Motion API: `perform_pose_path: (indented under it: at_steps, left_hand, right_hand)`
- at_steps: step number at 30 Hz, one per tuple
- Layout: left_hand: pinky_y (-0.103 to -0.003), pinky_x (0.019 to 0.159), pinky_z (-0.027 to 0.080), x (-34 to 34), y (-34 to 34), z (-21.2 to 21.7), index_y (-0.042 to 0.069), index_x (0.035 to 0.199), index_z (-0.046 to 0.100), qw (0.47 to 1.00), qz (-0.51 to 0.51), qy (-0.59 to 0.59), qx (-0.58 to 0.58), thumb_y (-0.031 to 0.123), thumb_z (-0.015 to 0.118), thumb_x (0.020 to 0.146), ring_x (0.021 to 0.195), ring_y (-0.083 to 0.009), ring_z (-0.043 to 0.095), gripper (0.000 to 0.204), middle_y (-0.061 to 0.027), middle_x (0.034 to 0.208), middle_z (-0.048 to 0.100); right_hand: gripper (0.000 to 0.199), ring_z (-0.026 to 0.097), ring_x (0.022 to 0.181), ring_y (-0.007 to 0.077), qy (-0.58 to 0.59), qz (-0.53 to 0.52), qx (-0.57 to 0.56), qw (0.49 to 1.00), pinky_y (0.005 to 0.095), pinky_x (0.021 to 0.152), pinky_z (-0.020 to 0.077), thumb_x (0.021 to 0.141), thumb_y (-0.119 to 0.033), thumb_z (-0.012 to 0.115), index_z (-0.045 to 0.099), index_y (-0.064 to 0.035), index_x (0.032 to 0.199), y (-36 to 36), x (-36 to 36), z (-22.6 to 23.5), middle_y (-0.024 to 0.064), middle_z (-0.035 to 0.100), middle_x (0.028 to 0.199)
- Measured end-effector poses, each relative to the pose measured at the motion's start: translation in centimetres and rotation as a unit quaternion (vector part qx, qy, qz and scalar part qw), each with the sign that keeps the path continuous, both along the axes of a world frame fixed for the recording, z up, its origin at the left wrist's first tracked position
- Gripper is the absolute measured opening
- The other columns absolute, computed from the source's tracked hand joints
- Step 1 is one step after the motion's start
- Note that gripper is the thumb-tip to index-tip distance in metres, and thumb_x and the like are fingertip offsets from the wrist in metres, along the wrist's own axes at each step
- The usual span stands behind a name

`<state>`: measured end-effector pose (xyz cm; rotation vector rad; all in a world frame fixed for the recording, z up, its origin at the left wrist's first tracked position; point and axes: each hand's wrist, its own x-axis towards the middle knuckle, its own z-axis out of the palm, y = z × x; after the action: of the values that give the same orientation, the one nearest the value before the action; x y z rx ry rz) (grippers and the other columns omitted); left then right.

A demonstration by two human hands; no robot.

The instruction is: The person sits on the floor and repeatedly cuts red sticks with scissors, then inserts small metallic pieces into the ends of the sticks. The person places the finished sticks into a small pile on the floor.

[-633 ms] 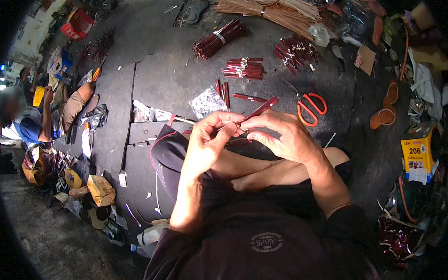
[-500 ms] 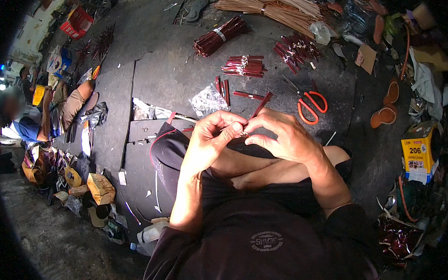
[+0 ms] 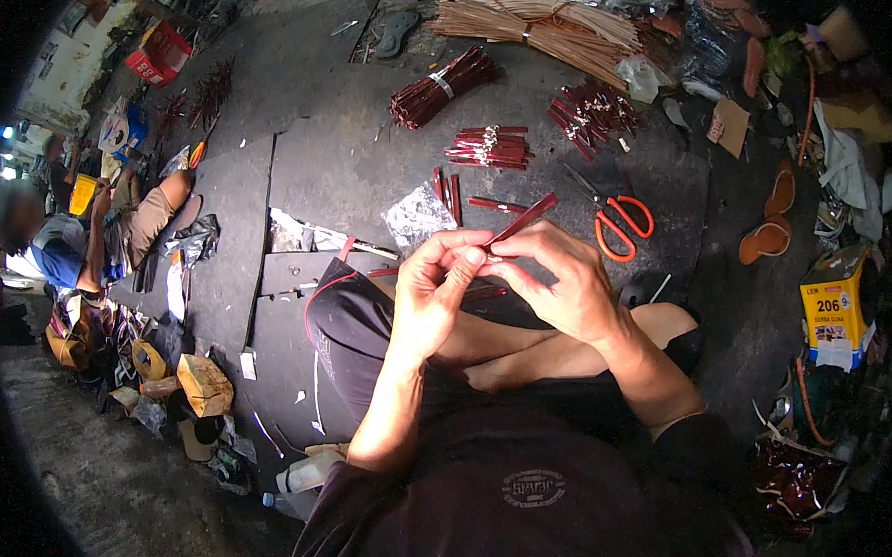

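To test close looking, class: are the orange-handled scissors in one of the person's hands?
No: the scissors lie on the dark floor beyond the right hand, which pinches a red stick with the left hand.

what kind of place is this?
Likely an informal floor workshop for handcraft: bundles of dark red sticks, a tan reed bundle, orange scissors, and both hands working a red stick.

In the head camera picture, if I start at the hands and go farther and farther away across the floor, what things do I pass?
Left hand and right hand pinching a dark red strip → loose red sticks → tied flat red bundle → long dark red bundle → big pile of tan strips.
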<state>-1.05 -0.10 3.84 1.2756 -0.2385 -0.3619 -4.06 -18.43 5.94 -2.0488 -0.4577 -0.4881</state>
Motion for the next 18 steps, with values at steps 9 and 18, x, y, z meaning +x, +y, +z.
perform_pose_path:
  at_steps: [9,18]
  left_hand:
    - [-0.025,0.077,0.053,-1.4,-1.6,1.2,0.0,0.107,0.066,0.965,0.158,-0.099,0.186,0.005,0.069,0.089,0.085,-0.0095,0.067,0.019,-0.0086,0.096,0.073]
    - [-0.027,0.063,0.05,2.3,0.6,0.4,0.001,0.103,0.053,0.928,0.289,-0.118,0.203,0.008,0.056,0.097,0.07,-0.0138,0.064,0.01,-0.0099,0.085,0.069]
  right_hand:
    - [0.019,0.066,0.082,0.0299,-0.006,-0.052,0.02,0.998,0.0382,0.069,0.0523,0.082,0.002,0.069,0.062,-0.0041,0.097,0.4,-0.2,0.0,0.0121,0.066,0.092]
    - [0.016,0.065,0.08,0.0215,0.057,0.011,0.075,0.996,0.0301,0.071,0.0517,0.082,0.002,0.071,0.063,-0.0012,0.095,-0.8,-1.4,2.0,0.0113,0.065,0.089]
